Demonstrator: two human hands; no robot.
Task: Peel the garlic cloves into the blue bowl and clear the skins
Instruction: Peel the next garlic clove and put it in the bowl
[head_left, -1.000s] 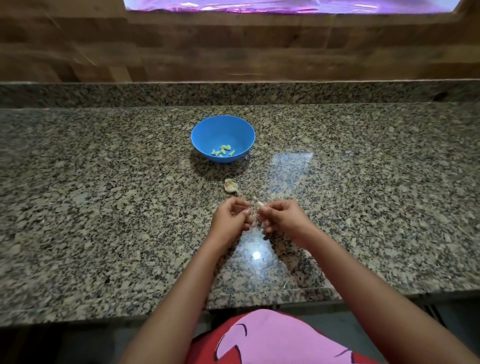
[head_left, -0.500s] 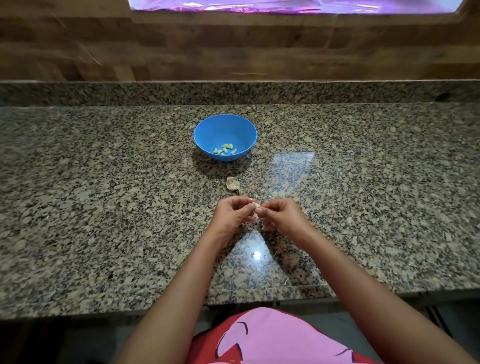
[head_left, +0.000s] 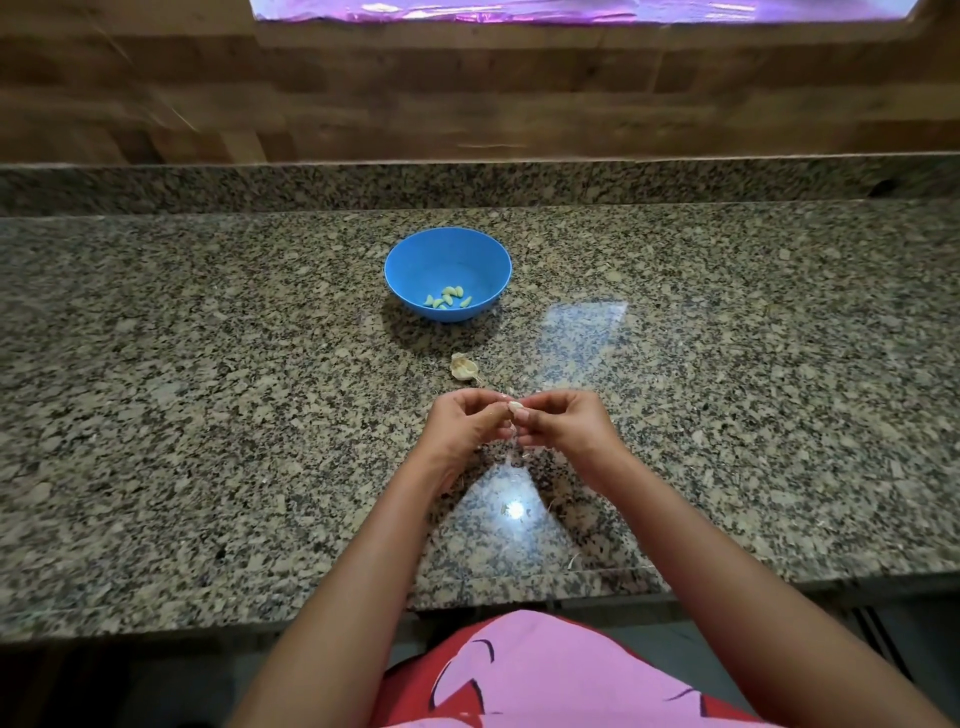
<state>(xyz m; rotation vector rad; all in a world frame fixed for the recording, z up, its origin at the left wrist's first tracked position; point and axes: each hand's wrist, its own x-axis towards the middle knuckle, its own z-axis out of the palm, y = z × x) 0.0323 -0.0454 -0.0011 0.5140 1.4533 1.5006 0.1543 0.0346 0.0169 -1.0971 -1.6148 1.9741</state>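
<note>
A small pale garlic clove (head_left: 515, 406) sits between my fingertips, just above the granite counter. My left hand (head_left: 464, 427) and my right hand (head_left: 563, 425) meet at it and both pinch it. A thin strip of skin (head_left: 513, 434) hangs below the clove. The blue bowl (head_left: 448, 244) stands farther back on the counter and holds several peeled cloves (head_left: 448, 298). Between the bowl and my hands lies a piece of the garlic bulb (head_left: 463, 367) in its papery skin.
The speckled granite counter (head_left: 208, 415) ends in a raised granite lip and a wooden wall at the back. Its front edge runs just below my forearms. Small skin scraps (head_left: 571, 558) lie near the front edge.
My hands have stayed together on the clove and shifted slightly. The clove now shows more plainly between the fingertips, with a skin strip hanging below.
</note>
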